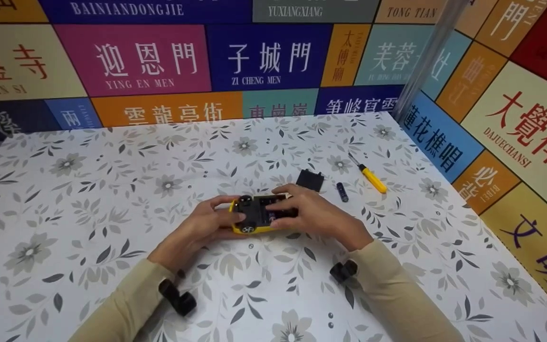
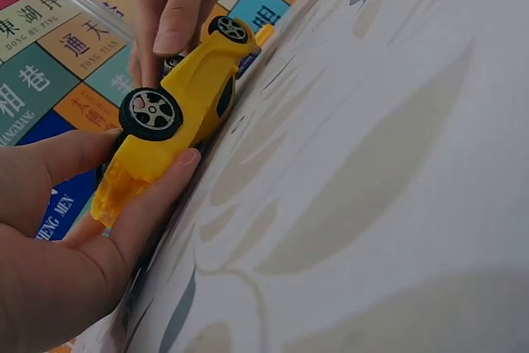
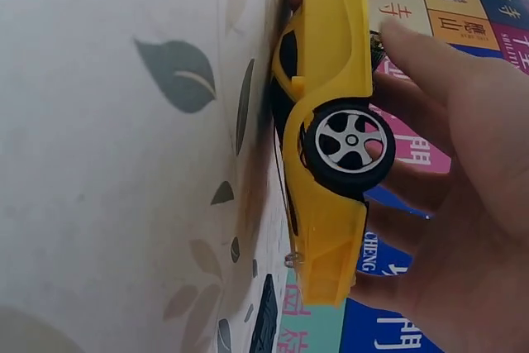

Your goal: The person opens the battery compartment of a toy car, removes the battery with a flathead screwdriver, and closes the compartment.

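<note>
Yellow toy car (image 2: pixel 190 105): lay wheels-up on the floral tablecloth (image 1: pixel 112 180), long axis crosswise, gripped at its left end by the left hand (image 1: pixel 208 218), right half under the right hand (image 1: pixel 315 210), no telling whether pinching.

Top dk-blue panel (image 1: pixel 150 10): "BAINIANDONGJIE"; gray panel (image 1: pixel 314 12) next to it: "YUXIANGXIANG". Pink panel (image 1: pixel 136 59): 迎恩門 + "YING EN MEN". Mid dk-blue panel (image 1: pixel 268 58): 子城門 + "ZI CHENG MEN". Cream panel (image 1: pixel 534 116), far R: "DAJUECHANSI"; sm. orange panel (image 1: pixel 483 183) by it: "BIBEI".
</note>
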Demonstrator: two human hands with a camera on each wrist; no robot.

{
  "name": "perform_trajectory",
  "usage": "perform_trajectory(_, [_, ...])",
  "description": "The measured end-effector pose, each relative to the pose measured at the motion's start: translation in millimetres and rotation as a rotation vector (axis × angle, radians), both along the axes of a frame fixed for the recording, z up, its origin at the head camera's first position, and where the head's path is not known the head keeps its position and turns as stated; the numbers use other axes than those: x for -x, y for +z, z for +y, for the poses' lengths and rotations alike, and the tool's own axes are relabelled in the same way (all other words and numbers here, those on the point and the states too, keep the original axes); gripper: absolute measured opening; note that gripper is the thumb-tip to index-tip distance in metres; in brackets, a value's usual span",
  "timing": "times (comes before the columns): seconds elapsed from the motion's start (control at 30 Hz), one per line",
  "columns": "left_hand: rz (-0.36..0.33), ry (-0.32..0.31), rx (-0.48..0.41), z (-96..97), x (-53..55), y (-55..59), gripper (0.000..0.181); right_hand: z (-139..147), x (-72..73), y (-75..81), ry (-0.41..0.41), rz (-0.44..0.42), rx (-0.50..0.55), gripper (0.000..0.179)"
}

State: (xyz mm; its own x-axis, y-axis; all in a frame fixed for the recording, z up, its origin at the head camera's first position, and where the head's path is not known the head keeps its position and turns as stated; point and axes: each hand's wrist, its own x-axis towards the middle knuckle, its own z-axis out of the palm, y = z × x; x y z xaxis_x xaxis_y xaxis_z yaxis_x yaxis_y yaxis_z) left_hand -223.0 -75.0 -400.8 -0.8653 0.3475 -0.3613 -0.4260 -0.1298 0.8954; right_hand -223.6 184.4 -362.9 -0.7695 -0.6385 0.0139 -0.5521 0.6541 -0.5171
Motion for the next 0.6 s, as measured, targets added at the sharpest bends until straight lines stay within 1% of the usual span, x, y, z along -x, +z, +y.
perform_trajectory(0.1, [-0.007,0.001,0.005,0.2,0.9,0.1,0.066,0.0,-0.4,0.7,0.010,0.005,-0.014,0.051])
perform_trajectory(0.23, [-0.006,0.001,0.015,0.7,1.2,0.8,0.066,0.0,-0.9,2.4,0.005,0.021,-0.013,0.052])
perform_trajectory(0.33, [0.002,0.001,0.019,0.8,0.7,1.3,0.065,-1.0,-0.7,2.3,-0.016,0.021,0.001,0.048])
perform_trajectory(0.47, [0.003,0.006,0.024,1.3,0.1,1.4,0.065,-2.3,-0.4,0.9,-0.057,-0.013,0.022,0.039])
perform_trajectory(0.6, [0.000,0.011,0.030,1.7,0.2,1.3,0.065,-1.8,-0.1,-0.2,-0.069,-0.027,0.036,0.033])
